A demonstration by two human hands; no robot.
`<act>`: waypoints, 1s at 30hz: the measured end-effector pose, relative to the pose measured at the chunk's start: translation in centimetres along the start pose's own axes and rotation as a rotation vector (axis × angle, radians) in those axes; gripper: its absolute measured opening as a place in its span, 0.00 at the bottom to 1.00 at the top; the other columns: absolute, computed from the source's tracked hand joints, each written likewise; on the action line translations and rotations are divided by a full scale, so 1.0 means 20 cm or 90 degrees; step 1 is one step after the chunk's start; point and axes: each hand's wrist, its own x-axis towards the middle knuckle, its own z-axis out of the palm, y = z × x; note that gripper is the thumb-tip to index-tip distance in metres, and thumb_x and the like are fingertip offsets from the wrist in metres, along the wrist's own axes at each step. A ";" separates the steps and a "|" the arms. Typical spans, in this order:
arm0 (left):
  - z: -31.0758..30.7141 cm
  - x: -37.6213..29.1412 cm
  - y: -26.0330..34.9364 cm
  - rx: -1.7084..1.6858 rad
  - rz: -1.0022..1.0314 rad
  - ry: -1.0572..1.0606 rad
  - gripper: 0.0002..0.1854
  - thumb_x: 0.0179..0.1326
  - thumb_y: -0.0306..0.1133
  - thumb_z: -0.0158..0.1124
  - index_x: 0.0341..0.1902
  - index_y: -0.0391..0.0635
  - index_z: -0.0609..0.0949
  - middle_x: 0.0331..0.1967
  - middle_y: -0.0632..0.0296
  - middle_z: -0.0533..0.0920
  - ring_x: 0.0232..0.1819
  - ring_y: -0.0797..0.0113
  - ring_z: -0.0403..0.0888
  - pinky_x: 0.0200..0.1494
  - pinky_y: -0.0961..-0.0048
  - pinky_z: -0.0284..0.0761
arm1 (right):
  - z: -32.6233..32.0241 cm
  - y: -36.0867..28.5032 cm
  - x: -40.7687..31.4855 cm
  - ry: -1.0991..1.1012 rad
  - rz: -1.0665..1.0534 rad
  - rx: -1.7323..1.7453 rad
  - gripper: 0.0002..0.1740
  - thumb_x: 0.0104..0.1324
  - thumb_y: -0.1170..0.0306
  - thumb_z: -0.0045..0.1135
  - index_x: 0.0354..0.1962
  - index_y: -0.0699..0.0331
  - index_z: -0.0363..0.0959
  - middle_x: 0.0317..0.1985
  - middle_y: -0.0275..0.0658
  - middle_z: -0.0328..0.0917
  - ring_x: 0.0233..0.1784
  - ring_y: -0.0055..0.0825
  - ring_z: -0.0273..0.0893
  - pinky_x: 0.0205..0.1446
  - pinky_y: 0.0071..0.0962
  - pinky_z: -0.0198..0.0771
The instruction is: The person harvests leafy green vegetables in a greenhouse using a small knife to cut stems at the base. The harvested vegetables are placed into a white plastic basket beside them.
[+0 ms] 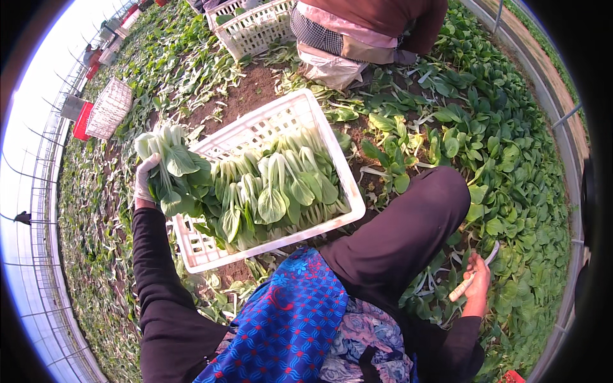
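Gloved in white, my left hand grips a bunch of bok choy at the left end of a white plastic crate. The bunch's pale stem ends point up and its leaves hang over the crate's edge. Inside the crate, bok choy lies packed in rows, green leaves towards me. My bare right hand is off to the right, low over the standing plants. It holds a sickle by its light handle; the curved blade sticks out beyond the fingers.
A co-worker crouches ahead with their back to me, beside another white crate. White and red crates stand at left. Growing bok choy fills the right side up to a concrete edge. Cut leaves litter the soil.
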 end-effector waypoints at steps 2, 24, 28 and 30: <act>-0.08 0.06 -0.07 0.070 -0.040 0.100 0.22 0.55 0.31 0.64 0.54 0.38 0.77 0.42 0.55 0.84 0.39 0.61 0.84 0.48 0.65 0.81 | -0.01 0.03 -0.02 0.020 0.013 -0.013 0.15 0.69 0.63 0.55 0.46 0.65 0.74 0.33 0.33 0.75 0.27 0.15 0.67 0.21 0.15 0.60; -0.19 -0.15 -0.58 0.156 -0.181 0.214 0.16 0.55 0.37 0.65 0.44 0.40 0.82 0.32 0.56 0.86 0.26 0.61 0.84 0.31 0.65 0.84 | 0.31 0.02 -0.06 -0.007 0.046 -0.067 0.14 0.69 0.62 0.55 0.44 0.63 0.76 0.31 0.31 0.77 0.27 0.17 0.70 0.24 0.19 0.62; -0.20 -0.20 -0.68 0.130 -0.206 0.262 0.16 0.57 0.38 0.66 0.44 0.40 0.83 0.32 0.58 0.86 0.28 0.60 0.84 0.34 0.65 0.84 | 0.25 0.07 -0.05 0.009 0.060 -0.055 0.13 0.68 0.62 0.56 0.43 0.64 0.76 0.31 0.31 0.76 0.28 0.17 0.70 0.24 0.19 0.62; -0.24 -0.18 -0.74 0.091 -0.252 0.294 0.14 0.56 0.36 0.68 0.42 0.41 0.83 0.32 0.59 0.86 0.28 0.60 0.84 0.36 0.65 0.84 | 0.23 0.11 -0.05 0.019 0.071 -0.056 0.13 0.67 0.63 0.56 0.42 0.63 0.77 0.31 0.31 0.76 0.28 0.18 0.70 0.24 0.20 0.62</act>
